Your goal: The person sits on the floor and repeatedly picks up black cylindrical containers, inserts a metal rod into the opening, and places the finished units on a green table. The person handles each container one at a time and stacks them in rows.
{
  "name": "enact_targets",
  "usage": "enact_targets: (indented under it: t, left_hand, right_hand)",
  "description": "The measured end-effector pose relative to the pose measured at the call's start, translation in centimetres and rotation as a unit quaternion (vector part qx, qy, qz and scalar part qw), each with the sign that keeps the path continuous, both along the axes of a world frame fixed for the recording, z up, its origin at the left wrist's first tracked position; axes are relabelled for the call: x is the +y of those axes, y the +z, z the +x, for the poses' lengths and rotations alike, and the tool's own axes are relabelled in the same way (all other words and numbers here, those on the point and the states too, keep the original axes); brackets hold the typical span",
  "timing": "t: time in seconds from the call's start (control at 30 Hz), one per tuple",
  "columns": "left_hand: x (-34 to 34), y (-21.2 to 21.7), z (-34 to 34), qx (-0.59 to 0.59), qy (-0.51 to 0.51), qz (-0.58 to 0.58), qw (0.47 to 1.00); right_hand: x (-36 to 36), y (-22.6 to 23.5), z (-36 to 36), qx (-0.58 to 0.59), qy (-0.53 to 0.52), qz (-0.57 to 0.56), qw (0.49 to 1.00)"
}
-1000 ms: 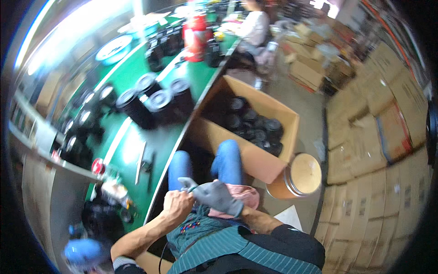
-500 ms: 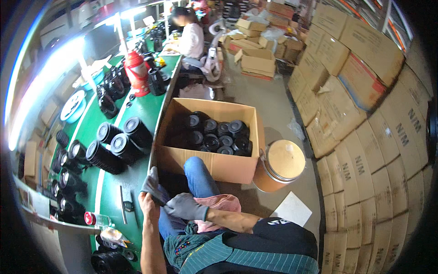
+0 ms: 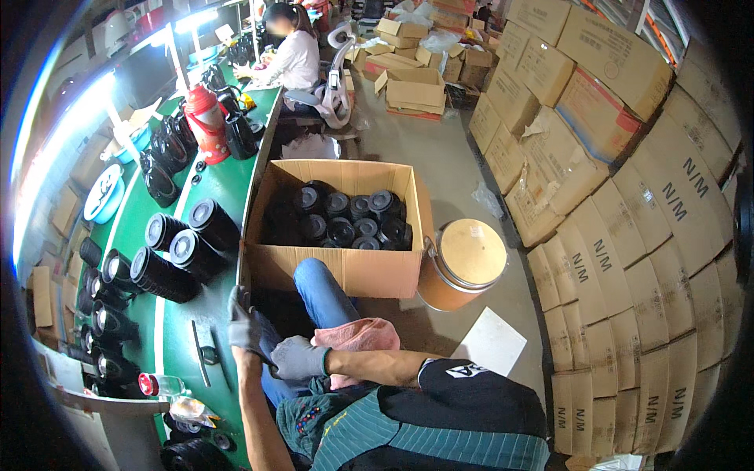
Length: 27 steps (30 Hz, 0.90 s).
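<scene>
My left hand (image 3: 245,328) wears a grey glove and is raised beside the table edge, its fingers stretched upward and holding nothing I can see. My right hand (image 3: 300,359), also in a grey glove, is closed at the left wrist, with its fingertips at the cuff of the left glove. A pink cloth (image 3: 357,336) lies over my lap beside the right wrist. Just beyond my knees stands an open cardboard box (image 3: 338,271) holding several black cylindrical parts (image 3: 339,231) with round grey tops.
On the green table (image 3: 177,326) at left stand ribbed black cylinders (image 3: 182,248), a red thermos flask (image 3: 206,125), a red-lidded jar (image 3: 161,385) and a dark rod (image 3: 201,353). A round drum (image 3: 471,255) stands right of the box. Stacked cartons (image 3: 620,275) line the right side. Another person (image 3: 290,59) sits farther along.
The left glove now covers more of the hand, down to the wrist. My right hand stays closed at its cuff. The whole view has shifted slightly, so the surroundings sit farther left and higher.
</scene>
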<state>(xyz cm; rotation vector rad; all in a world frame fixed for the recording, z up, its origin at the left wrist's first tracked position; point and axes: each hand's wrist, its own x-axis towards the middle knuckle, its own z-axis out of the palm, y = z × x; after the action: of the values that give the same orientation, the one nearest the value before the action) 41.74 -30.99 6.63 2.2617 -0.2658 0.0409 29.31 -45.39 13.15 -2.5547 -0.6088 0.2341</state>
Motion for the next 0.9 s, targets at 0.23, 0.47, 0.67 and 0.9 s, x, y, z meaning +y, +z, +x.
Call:
enact_targets:
  t: [0.23, 0.47, 0.67, 0.9]
  left_hand:
    - [2.5, 0.6, 1.1, -0.085, -0.024, 0.109, 0.990]
    - [1.2, 3.2, -1.4, 0.323, -0.032, -0.594, 0.736]
    - [2.0, 4.3, 1.2, 0.214, 0.120, -0.745, 0.621]
    - [4.9, 5.4, 5.0, -0.214, 0.366, -0.094, 0.901]
  right_hand:
    - [0.5, 1.9, 1.2, -0.128, 0.135, 0.020, 0.982]
    - [1.8, 2.5, 0.4, -0.025, 0.217, 0.070, 0.973]
    - [3.2, 4.4, 3.6, 0.075, 0.218, 0.065, 0.971]
    - [5.2, 5.3, 7.5, 0.037, 0.255, 0.105, 0.961]
